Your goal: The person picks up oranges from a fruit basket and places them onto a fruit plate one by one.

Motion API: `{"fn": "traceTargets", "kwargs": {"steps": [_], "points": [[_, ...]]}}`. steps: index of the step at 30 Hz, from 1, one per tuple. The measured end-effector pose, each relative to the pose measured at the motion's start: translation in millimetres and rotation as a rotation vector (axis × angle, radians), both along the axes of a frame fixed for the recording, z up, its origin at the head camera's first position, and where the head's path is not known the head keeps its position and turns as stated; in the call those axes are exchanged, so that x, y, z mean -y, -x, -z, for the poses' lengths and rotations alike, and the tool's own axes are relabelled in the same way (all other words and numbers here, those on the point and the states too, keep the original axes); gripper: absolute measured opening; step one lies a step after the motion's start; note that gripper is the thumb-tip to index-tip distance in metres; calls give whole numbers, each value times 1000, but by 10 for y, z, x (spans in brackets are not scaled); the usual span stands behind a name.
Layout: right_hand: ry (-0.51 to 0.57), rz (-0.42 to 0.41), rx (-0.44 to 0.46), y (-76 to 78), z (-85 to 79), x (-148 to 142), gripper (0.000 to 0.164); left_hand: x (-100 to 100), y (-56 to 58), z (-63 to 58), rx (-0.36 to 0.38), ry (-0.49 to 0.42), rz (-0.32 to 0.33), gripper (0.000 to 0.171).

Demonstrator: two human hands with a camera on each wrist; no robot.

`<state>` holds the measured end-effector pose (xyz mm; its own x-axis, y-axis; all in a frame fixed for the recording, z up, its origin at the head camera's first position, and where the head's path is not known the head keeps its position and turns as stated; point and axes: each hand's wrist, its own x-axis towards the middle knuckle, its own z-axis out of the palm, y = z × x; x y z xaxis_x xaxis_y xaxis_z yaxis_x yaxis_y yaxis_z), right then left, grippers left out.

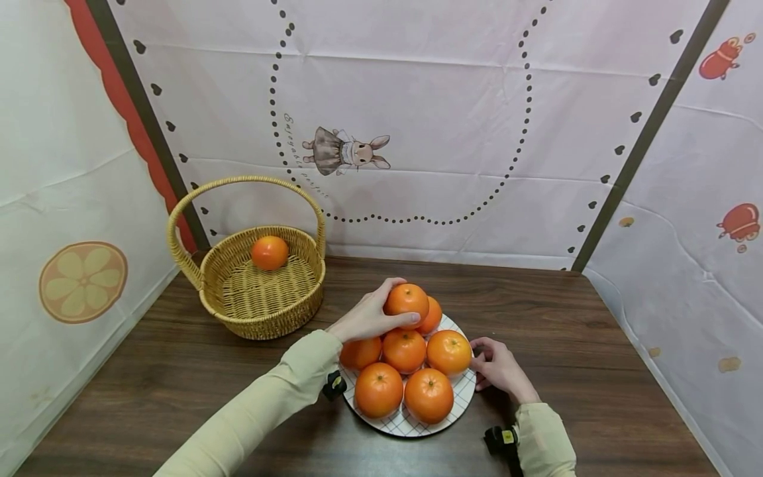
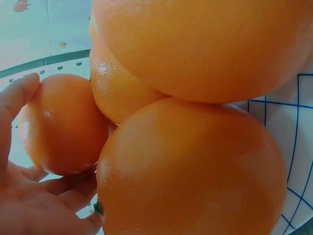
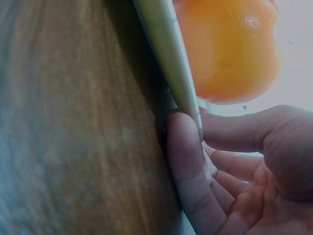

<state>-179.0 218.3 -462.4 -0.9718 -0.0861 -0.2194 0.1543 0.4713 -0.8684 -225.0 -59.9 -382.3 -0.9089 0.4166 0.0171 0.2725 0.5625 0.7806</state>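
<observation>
My left hand [image 1: 374, 314] grips an orange [image 1: 408, 305] over the far side of a round white plate [image 1: 460, 399] with a dark grid pattern. In the left wrist view the thumb and fingers curl round that orange [image 2: 63, 125], beside other large oranges. Several more oranges [image 1: 429, 396] sit on the plate; one at the left [image 1: 360, 354] is partly covered by the hand. On the right, my right hand [image 1: 502, 368] pinches the plate's edge. The right wrist view shows its thumb and a finger on either side of the rim [image 3: 178, 73], close to an orange [image 3: 234, 54].
A woven basket [image 1: 268, 328] with a tall arched handle stands at the back left, one orange [image 1: 269, 252] inside it. Everything stands on a dark wooden table [image 1: 566, 318]. Printed white cloth [image 1: 417, 99] hangs behind it and at both sides.
</observation>
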Motion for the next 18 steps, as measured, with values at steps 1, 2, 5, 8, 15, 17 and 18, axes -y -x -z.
{"fn": "traceTargets", "kwargs": {"steps": [1,2,5,8,15,17,18], "points": [[0,1,0,0,-1,1,37,2,0,0,-1,-5,2,72],[1,1,-1,0,-1,1,37,2,1,1,-1,-10,6,72],[-2,3,-1,2,-1,2,37,5,0,1,-2,-16,8,71],[-5,2,-1,5,0,0,37,6,-3,-2,-1,-17,9,68],[-14,2,-4,11,5,-5,38,13,6,9,1,-17,15,70],[-15,3,-4,12,5,-4,38,16,10,13,-1,-21,18,71],[-15,4,-4,12,5,-4,38,17,11,14,-2,-22,18,71]]}}
